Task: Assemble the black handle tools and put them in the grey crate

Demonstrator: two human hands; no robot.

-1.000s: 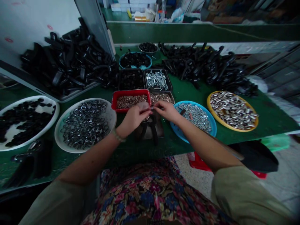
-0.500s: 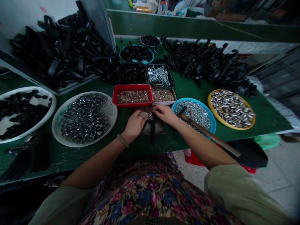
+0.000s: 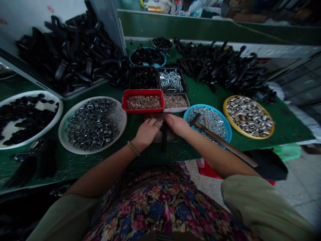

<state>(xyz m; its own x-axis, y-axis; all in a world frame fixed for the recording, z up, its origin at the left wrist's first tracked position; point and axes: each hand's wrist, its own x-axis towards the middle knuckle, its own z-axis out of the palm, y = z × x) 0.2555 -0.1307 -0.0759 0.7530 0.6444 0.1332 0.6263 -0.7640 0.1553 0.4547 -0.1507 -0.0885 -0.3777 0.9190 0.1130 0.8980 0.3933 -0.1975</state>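
Observation:
My left hand [image 3: 148,133] and my right hand [image 3: 177,125] meet over a dark metal plate [image 3: 172,136], fingers pinched close together. A small shiny metal piece [image 3: 162,121] shows between the fingertips, mostly covered by them. Below it a black curved part [image 3: 164,140] lies on the plate, extending toward me; its upper end is hidden by my hands. Just behind my hands stand a red tray [image 3: 142,110] of small copper-coloured pins and a white tray [image 3: 177,109] of tiny metal pieces.
A hammer [image 3: 225,144] rests across a blue bowl [image 3: 230,134] of small metal parts. Right of it is a yellow bowl [image 3: 225,115] of metal sleeves. On the left sits a white bowl [image 3: 122,125] of metal rings. Black parts [image 3: 220,63] are heaped behind.
My hands have drawn closer together over the black part, and the left fingers have curled further over. The metal piece, plainer before, is now mostly covered. The view has shifted slightly.

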